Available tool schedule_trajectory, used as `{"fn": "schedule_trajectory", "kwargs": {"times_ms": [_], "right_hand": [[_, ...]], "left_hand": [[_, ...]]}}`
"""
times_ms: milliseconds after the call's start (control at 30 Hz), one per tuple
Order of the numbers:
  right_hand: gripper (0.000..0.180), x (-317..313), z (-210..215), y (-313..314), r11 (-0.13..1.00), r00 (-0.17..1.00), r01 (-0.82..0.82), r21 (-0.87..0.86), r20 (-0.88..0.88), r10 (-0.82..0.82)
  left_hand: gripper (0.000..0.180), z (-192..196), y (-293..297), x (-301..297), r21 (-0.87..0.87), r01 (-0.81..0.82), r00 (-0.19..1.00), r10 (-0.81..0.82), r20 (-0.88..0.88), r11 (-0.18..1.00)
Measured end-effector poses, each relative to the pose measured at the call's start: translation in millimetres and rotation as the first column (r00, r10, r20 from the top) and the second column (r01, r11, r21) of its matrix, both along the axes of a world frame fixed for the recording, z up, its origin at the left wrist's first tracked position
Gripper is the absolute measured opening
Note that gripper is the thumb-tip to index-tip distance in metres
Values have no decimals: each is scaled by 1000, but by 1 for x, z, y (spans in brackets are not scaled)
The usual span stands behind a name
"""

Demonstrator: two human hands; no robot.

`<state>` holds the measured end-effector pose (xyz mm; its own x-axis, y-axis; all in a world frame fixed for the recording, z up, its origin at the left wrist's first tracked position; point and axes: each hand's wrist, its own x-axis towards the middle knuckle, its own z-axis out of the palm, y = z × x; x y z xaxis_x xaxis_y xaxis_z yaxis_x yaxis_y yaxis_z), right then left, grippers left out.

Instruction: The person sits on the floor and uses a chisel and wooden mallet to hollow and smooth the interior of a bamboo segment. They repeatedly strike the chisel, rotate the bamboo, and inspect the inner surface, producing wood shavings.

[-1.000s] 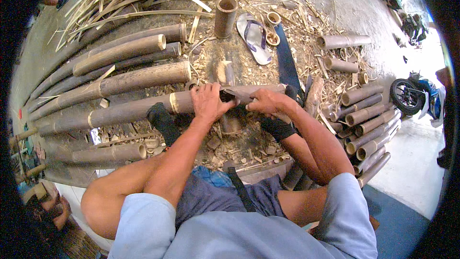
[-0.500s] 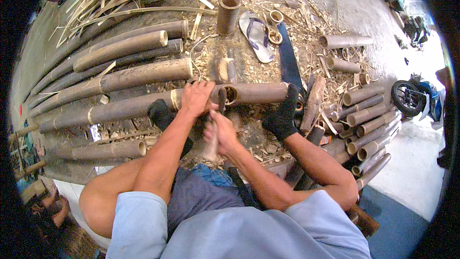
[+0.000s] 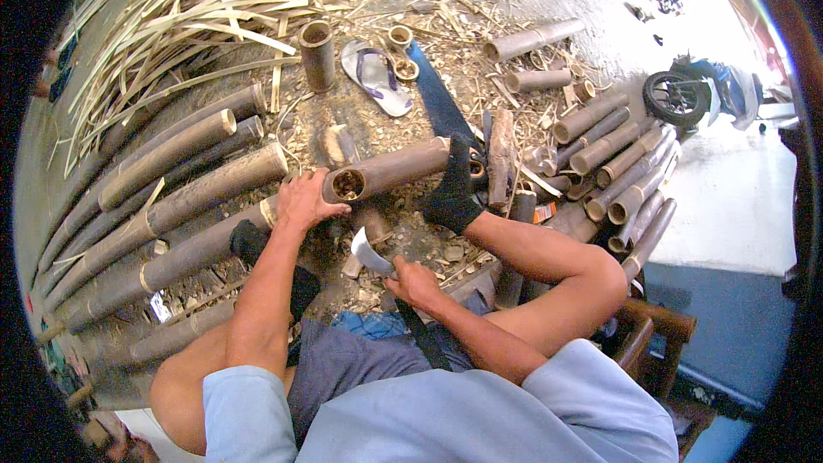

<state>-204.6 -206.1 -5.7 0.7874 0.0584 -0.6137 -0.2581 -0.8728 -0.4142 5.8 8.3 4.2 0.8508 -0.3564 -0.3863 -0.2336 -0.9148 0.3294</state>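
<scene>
My left hand [image 3: 300,198] is wrapped round the near end of a brown bamboo tube [image 3: 401,168], its thumb beneath the rim. The tube's hollow end faces me, with chips or shavings inside. A long bamboo pole [image 3: 201,240] runs off left from under that hand. In my right hand [image 3: 414,281] is a curved-bladed knife [image 3: 369,252], held below the tube and apart from it; my fingers hide its handle. My right foot, in a black sock [image 3: 453,189], rests against the tube's far end.
More bamboo poles [image 3: 206,190] lie at left, below a heap of pale strips [image 3: 206,43]. An upright bamboo tube [image 3: 317,56] and a sandal [image 3: 377,79] stand ahead among shavings. Cut tubes [image 3: 593,118] are stacked at right, near a motorbike wheel [image 3: 677,99].
The knife has moved from the tube's end down toward my lap. The tube's open end has turned toward me, and my left hand has shifted onto it. The whole view has swung.
</scene>
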Motion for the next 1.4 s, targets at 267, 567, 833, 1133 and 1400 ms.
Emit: {"fn": "schedule_trajectory", "kwargs": {"times_ms": [267, 567, 833, 1133, 1400], "right_hand": [[50, 23, -11, -10, 980, 980, -153, -126, 109, 167], [52, 61, 170, -77, 952, 951, 190, 239, 197, -239], [32, -25, 327, -205, 481, -42, 534, 696, 589, -807], [41, -169, 170, -287, 364, 296, 931, 0, 583, -757], [35, -233, 43, -248, 373, 422, 906, -200, 352, -836]], "left_hand": [[84, -5, -5, -10, -13, -109, 986, 110, 122, 994], [66, -7, -7, -5, 5, -127, 990, 126, 64, 992], [107, -12, 3, 2, 3, 74, 996, -74, 42, 997], [93, -34, 17, -1, 41, 196, 969, -200, 142, 980], [79, -9, 48, 15, 6, 192, 981, -192, 36, 981]]}}
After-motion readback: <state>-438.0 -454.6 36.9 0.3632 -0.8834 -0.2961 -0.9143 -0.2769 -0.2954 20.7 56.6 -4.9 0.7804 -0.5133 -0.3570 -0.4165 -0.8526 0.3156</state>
